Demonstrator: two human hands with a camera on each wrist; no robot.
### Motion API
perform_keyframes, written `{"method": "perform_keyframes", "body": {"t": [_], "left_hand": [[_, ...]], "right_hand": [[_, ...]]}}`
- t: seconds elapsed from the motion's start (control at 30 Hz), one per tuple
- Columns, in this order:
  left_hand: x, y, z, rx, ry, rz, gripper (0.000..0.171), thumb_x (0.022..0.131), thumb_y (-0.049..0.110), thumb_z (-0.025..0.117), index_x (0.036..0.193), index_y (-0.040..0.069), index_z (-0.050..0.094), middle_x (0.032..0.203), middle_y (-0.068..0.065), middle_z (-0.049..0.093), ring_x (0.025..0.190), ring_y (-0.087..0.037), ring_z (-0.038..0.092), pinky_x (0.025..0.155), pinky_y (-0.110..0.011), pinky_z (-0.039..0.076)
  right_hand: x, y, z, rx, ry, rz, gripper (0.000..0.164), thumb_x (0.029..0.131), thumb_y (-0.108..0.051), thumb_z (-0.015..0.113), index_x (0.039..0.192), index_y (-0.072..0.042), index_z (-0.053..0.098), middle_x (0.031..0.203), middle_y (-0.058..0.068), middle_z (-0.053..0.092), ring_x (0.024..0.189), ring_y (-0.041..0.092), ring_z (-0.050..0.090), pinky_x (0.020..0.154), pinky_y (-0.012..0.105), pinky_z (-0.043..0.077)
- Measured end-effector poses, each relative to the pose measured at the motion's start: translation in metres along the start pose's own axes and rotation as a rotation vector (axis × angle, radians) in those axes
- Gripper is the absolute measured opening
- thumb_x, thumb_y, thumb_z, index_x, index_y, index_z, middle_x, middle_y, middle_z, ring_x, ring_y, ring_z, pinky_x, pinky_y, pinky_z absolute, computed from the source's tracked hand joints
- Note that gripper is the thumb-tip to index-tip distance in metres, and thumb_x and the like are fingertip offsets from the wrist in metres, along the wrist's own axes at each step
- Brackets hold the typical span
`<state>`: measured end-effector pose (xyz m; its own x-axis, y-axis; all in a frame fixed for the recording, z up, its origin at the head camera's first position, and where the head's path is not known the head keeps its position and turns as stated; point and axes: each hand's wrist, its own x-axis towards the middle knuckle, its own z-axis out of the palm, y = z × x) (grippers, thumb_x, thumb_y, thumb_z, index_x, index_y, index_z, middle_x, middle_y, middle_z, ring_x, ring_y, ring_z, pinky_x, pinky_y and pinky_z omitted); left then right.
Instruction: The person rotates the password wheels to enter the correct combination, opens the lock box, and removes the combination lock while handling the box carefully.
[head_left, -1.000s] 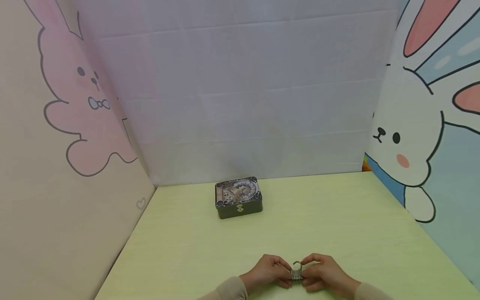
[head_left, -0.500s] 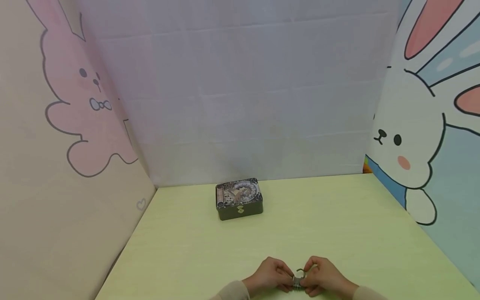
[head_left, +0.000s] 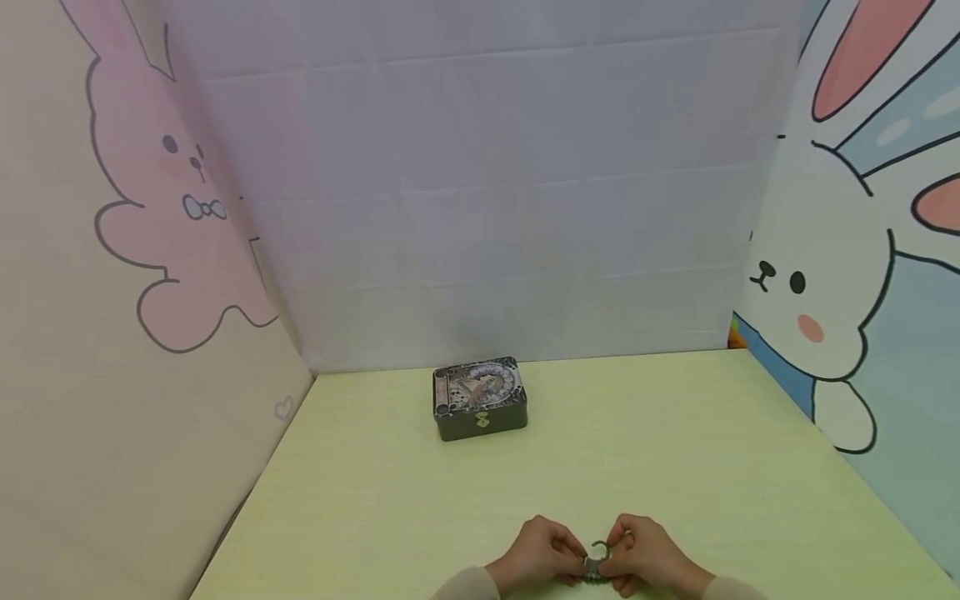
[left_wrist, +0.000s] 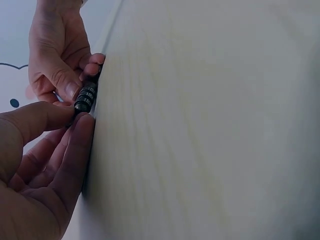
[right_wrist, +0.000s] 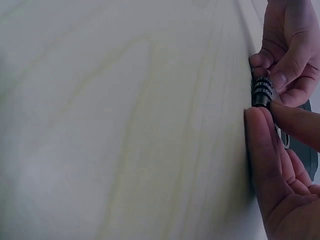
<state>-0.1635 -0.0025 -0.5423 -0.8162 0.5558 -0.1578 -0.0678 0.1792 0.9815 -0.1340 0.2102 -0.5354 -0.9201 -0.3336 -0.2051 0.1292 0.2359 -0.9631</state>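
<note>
Low in the head view, a small dark combination padlock sits between my two hands, close over the tabletop. Its curved shackle stands up with one end free. My left hand pinches the lock's left end between thumb and fingers. From the other side, my right hand grips the right end, with its index finger up by the shackle. Rings of number dials on the padlock show in the left wrist view. The right wrist view also shows dials on the padlock, the fingertips partly covering its ends.
Farther back on the pale yellow-green table stands a dark box with a picture lid and a gold clasp. A white cloth hangs behind, and rabbit-printed panels flank the table.
Both hands have come slightly lower in the head view with the padlock. Its shackle has shifted a little, and the right index finger is now closer to it. The box stays put.
</note>
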Motion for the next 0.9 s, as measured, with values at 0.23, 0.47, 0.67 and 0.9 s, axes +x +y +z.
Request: {"method": "perform_keyframes", "body": {"t": [0.23, 0.47, 0.67, 0.9], "left_hand": [[-0.0009, 0.0000, 0.0021, 0.082, 0.030, -0.002, 0.005, 0.081, -0.007, 0.075, 0.085, -0.004, 0.077, 0.074, -0.008, 0.073, 0.060, -0.011, 0.068, 0.055, -0.022, 0.057], [-0.0007, 0.0026, 0.0023, 0.131, 0.040, -0.017, 0.004, 0.082, -0.003, 0.077, 0.085, -0.001, 0.079, 0.072, -0.004, 0.073, 0.060, -0.007, 0.067, 0.055, -0.018, 0.055], [0.0005, 0.0010, 0.0013, 0.142, 0.037, -0.030, 0.005, 0.082, -0.004, 0.077, 0.084, -0.001, 0.079, 0.072, -0.004, 0.073, 0.061, -0.012, 0.069, 0.054, -0.019, 0.055], [0.0009, 0.0030, 0.0012, 0.145, 0.015, -0.038, 0.004, 0.082, -0.004, 0.077, 0.084, -0.001, 0.079, 0.072, -0.004, 0.073, 0.059, -0.011, 0.069, 0.053, -0.019, 0.056]], "right_hand": [[0.0001, 0.0005, 0.0004, -0.004, 0.012, 0.000, 0.026, 0.079, -0.003, 0.079, 0.090, 0.002, 0.056, 0.062, 0.006, 0.064, 0.052, 0.013, 0.063, 0.049, 0.027, 0.057], [0.0002, -0.0001, -0.0008, 0.010, 0.009, 0.003, 0.027, 0.079, -0.005, 0.080, 0.090, 0.003, 0.057, 0.063, 0.007, 0.065, 0.053, 0.014, 0.063, 0.050, 0.027, 0.057], [0.0017, -0.0003, -0.0017, 0.006, -0.008, 0.033, 0.024, 0.080, -0.003, 0.079, 0.090, 0.003, 0.058, 0.064, 0.007, 0.066, 0.054, 0.013, 0.064, 0.051, 0.027, 0.057], [0.0051, -0.0025, -0.0042, -0.032, -0.036, 0.067, 0.021, 0.077, 0.001, 0.078, 0.087, 0.004, 0.060, 0.064, 0.008, 0.066, 0.055, 0.013, 0.066, 0.050, 0.026, 0.058]]}}
